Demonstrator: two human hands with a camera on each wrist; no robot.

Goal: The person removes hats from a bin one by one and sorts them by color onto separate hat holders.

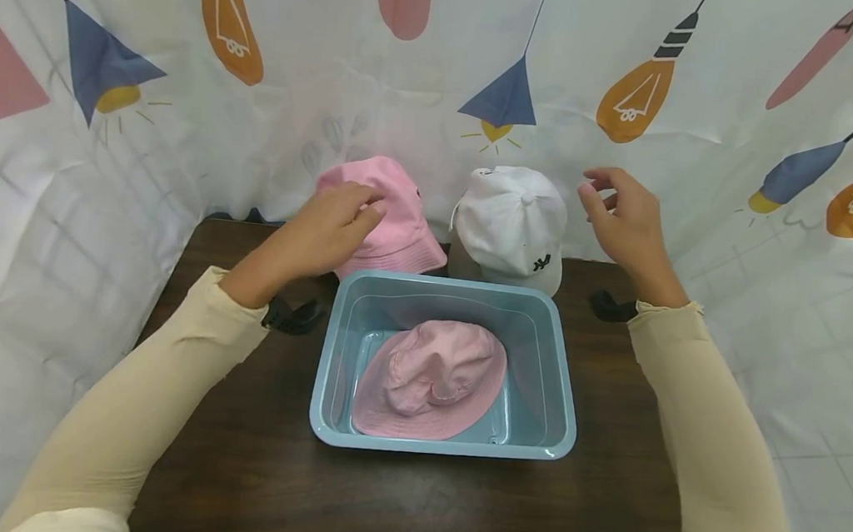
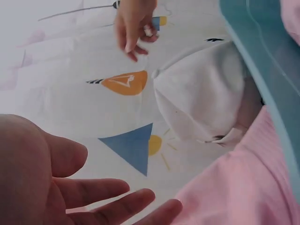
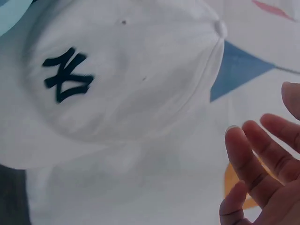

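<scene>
My left hand (image 1: 338, 227) is over the left side of a bright pink bucket hat (image 1: 400, 214) behind the basin; its fingers are loosely bent and hold nothing. To the right of that hat stands a white baseball cap (image 1: 513, 214) with a dark embroidered logo. My right hand (image 1: 626, 219) hovers just right of the cap, fingers relaxed, with a gap to the cap in the right wrist view. A paler pink bucket hat (image 1: 436, 375) lies inside the light blue plastic basin (image 1: 442, 448), its crown dented.
The basin sits on a dark brown wooden table (image 1: 408, 498). Behind and at both sides hangs a white cloth (image 1: 423, 115) printed with lamps, bulbs and pencils. A black strap (image 1: 295, 316) is on the left wrist and another strap (image 1: 611, 307) on the right.
</scene>
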